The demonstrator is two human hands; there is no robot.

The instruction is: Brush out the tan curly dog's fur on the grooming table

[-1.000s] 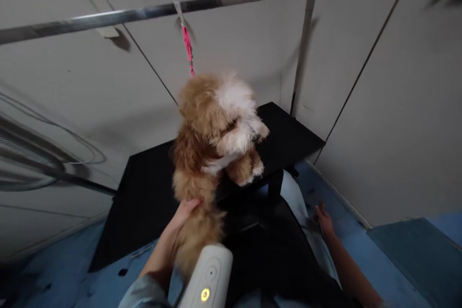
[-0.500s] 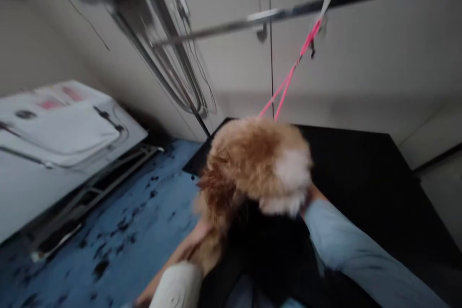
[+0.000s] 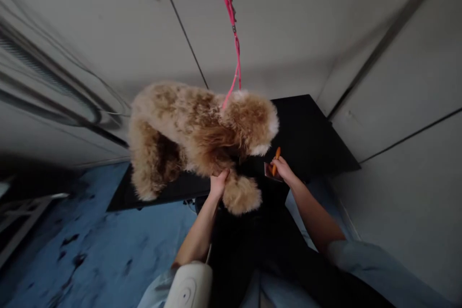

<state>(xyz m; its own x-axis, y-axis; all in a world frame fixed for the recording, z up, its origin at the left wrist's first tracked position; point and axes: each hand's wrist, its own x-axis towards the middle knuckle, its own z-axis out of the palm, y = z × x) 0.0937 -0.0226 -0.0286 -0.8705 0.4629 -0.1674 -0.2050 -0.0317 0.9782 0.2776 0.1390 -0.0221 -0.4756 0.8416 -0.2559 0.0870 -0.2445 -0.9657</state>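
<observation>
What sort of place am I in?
Probably a pet grooming room: a dog on a black table, a pink cord rising from its neck, an orange-handled tool in your right hand.

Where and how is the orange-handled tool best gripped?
Probably by its orange handle, coming from the right, as the right hand does: the handle is slim, while the wider, flat head juts out toward the left.

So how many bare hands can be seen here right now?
2. The left hand is around a foreleg of the dog; the right hand holds an orange-handled tool near its muzzle. No others show.
</observation>
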